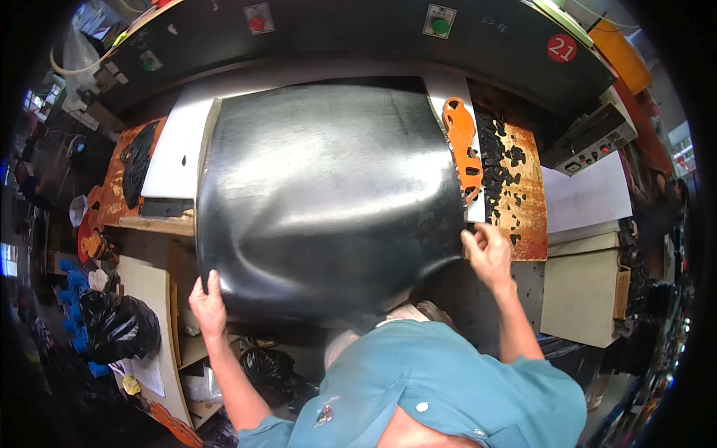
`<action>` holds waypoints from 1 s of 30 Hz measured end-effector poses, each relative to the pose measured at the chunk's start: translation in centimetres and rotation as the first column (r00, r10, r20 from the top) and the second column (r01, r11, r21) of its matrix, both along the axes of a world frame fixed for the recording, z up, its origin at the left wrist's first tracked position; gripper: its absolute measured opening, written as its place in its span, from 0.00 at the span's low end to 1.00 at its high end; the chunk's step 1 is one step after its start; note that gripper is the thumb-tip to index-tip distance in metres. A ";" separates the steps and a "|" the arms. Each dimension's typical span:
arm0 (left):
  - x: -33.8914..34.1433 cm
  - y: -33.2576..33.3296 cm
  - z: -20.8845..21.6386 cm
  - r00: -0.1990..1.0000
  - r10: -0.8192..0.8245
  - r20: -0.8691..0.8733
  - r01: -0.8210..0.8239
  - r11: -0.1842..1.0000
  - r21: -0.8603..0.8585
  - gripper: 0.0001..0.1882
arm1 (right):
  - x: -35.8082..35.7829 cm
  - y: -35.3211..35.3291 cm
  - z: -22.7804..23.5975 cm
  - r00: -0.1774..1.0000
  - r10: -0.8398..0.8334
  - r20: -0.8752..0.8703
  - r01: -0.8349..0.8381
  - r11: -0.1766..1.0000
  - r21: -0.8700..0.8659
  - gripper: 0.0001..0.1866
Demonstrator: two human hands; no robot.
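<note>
A large, glossy black sheet [328, 164] of flexible material covers the middle of the white work surface [175, 142], and its near edge sags over the front toward my body. My left hand [209, 305] grips its near left corner, thumb on top. At the near right edge, my right hand [490, 255] pinches the sheet between thumb and curled fingers. An orange cutting die [463, 149] with shaped openings lies against the sheet's right side, beyond my right hand.
Black scraps [493, 164] lie on a worn brown board [532, 201] at right. A dark machine beam [343, 37] with a red button [257, 24] and green button [440, 26] spans the far side. A control box [594, 140] stands far right. Black plastic bags [123, 328] sit lower left.
</note>
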State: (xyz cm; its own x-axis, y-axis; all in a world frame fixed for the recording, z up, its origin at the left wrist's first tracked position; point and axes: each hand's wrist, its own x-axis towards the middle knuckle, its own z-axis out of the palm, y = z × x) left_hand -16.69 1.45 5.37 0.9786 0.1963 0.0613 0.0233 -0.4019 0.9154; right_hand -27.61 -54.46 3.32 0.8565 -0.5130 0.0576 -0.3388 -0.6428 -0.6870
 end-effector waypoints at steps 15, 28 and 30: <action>11.2 -0.2 5.0 0.981 -0.107 -0.162 0.117 0.991 0.057 0.15 | 5.0 5.7 0.9 0.944 -0.221 0.243 0.026 0.788 0.615 0.09; 39.4 -2.8 2.6 0.966 -0.198 -0.166 0.175 0.974 -0.140 0.22 | 27.9 -0.8 1.9 0.970 -0.208 0.129 0.190 0.972 0.137 0.19; 47.1 -6.5 3.7 0.952 -0.272 -0.139 0.237 0.946 -0.223 0.28 | 35.1 -3.5 4.0 0.951 -0.286 -0.117 0.296 0.952 0.084 0.23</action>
State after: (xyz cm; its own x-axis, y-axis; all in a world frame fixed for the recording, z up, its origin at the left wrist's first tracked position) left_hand 30.38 -5.07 9.10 0.9902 -0.0692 -0.1212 0.1032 -0.2219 0.9696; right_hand 7.51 -57.95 7.32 0.6679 -0.7392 -0.0860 -0.5725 -0.4365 -0.6941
